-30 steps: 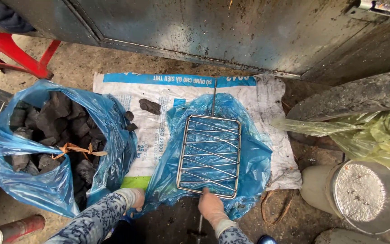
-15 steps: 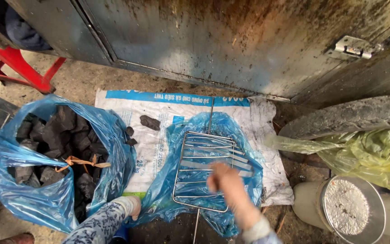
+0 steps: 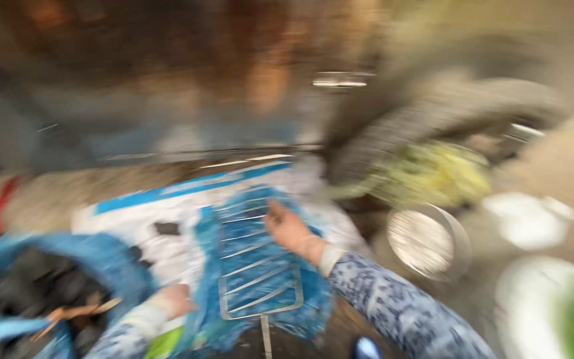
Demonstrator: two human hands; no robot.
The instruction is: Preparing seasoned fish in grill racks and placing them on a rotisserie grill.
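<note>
Two hands are in my view, though the picture is badly smeared by motion. My right hand (image 3: 288, 227) lies on the upper right part of the wire grill rack (image 3: 257, 262), fingers loosely spread over its bars; I cannot tell whether it grips a wire. The rack lies flat on a blue plastic bag (image 3: 307, 309) spread over a white sack (image 3: 167, 249) on the ground. My left hand (image 3: 174, 300) rests at the bag's lower left edge, beside a second blue bag of charcoal (image 3: 41, 286); I cannot tell how its fingers are set.
</note>
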